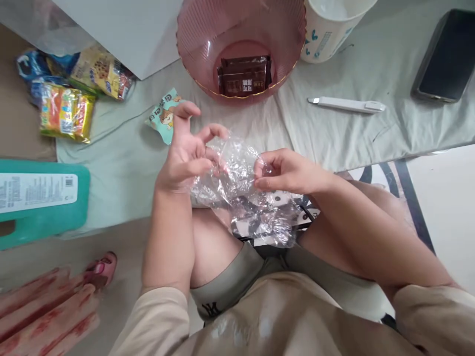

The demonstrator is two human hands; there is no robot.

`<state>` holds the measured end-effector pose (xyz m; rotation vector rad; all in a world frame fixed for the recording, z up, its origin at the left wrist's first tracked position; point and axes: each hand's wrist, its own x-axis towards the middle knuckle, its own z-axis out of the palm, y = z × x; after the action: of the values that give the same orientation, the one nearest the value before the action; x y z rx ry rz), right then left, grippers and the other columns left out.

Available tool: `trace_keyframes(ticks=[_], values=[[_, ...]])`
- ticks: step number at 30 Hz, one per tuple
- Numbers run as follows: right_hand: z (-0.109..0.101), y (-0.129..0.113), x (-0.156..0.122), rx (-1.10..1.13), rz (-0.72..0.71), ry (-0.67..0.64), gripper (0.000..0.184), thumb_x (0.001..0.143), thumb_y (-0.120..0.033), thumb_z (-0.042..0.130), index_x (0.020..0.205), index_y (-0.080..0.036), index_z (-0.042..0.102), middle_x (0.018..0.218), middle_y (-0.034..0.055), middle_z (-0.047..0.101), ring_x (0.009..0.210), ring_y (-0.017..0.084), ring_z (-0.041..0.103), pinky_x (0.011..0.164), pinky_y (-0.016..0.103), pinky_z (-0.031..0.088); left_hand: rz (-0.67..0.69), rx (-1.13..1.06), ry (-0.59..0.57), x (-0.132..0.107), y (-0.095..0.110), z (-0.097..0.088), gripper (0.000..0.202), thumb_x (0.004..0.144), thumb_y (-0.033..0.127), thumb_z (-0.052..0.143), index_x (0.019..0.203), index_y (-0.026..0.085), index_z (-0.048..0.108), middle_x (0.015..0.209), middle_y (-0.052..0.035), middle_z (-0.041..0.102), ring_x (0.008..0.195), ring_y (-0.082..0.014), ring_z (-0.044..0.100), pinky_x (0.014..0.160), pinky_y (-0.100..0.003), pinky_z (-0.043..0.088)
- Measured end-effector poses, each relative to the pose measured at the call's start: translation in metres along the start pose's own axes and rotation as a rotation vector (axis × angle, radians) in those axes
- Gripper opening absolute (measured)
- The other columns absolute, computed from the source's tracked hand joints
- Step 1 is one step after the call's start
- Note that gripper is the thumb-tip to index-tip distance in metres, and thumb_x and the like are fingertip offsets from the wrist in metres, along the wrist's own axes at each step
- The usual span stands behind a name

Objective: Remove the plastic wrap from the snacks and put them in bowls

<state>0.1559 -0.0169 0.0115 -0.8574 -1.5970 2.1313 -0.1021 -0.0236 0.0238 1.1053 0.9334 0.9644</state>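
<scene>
Head view: the left hand (189, 151) is turned palm inward, digits spread and bent, one finger raised apart; whether it grips or merely touches the crinkled, transparent plastic film (241, 170) cannot be told. The right hand (285, 170), reaching in with wrist nearly level, pinches the film's edge between thumb and fingertips. The film hangs between the hands and below them. Just beyond the left hand lies a mint-green packet (166, 116) with dark characters and a cartoon animal. Farther beyond both hands, dark-brown wrapped bars (245, 76) bear pale Chinese characters inside a pink, ribbed, gold-rimmed bowl (195, 54).
</scene>
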Motion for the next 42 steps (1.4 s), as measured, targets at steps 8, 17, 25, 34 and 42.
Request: trace_keyframes(ticks=[8, 17, 25, 34, 42], values=[[-0.007, 0.003, 0.011, 0.051, -0.282, 0.528, 0.029, 0.081, -0.036, 0.079, 0.081, -0.023, 0.053, 0.077, -0.0024, 0.070, 0.060, 0.009, 0.064, 0.060, 0.025, 0.054, -0.178, -0.238, 0.116, 0.017, -0.008, 0.033, 0.082, 0.061, 0.082, 0.076, 0.118, 0.024, 0.067, 0.130, -0.0123, 0.075, 0.121, -0.0358, 0.073, 0.091, -0.045, 0.063], [-0.021, 0.008, 0.008, -0.165, -0.255, 0.667, 0.014, 0.091, -0.030, 0.067, 0.103, -0.024, 0.064, 0.117, 0.0045, 0.074, 0.066, 0.010, 0.067, 0.064, 0.029, 0.060, -0.029, 0.176, 0.171, 0.030, -0.031, 0.034, 0.029, 0.087, 0.043, 0.073, 0.105, 0.020, 0.068, 0.067, 0.0013, 0.075, 0.051, -0.0156, 0.072, 0.048, -0.024, 0.057], [-0.024, 0.006, 0.007, 0.014, -0.151, 0.551, 0.022, 0.080, -0.028, 0.074, 0.100, -0.021, 0.068, 0.091, 0.0019, 0.073, 0.063, 0.010, 0.060, 0.059, 0.027, 0.053, 0.164, 0.165, 0.166, 0.026, -0.035, 0.026, 0.028, 0.085, 0.042, 0.078, 0.091, 0.023, 0.058, 0.082, 0.0022, 0.079, 0.062, -0.0136, 0.076, 0.054, -0.023, 0.062], [-0.023, 0.012, 0.009, -0.140, -0.309, 0.610, 0.022, 0.084, -0.027, 0.066, 0.103, -0.027, 0.076, 0.092, 0.0011, 0.069, 0.072, 0.014, 0.061, 0.071, 0.033, 0.054, -0.256, -0.061, -0.061, 0.031, -0.023, 0.026, 0.059, 0.075, 0.045, 0.085, 0.123, 0.020, 0.061, 0.089, -0.0053, 0.082, 0.057, -0.0190, 0.077, 0.036, -0.019, 0.045], [-0.029, 0.001, -0.002, -0.250, -0.445, 0.505, 0.053, 0.083, -0.078, 0.068, 0.070, -0.027, 0.071, 0.118, 0.0073, 0.062, 0.103, 0.024, 0.062, 0.098, 0.048, 0.055, -0.007, 0.016, 0.016, 0.031, -0.032, 0.027, 0.040, 0.079, 0.059, 0.085, 0.091, 0.026, 0.066, 0.070, 0.0041, 0.072, 0.052, -0.0132, 0.069, 0.046, -0.023, 0.053]])
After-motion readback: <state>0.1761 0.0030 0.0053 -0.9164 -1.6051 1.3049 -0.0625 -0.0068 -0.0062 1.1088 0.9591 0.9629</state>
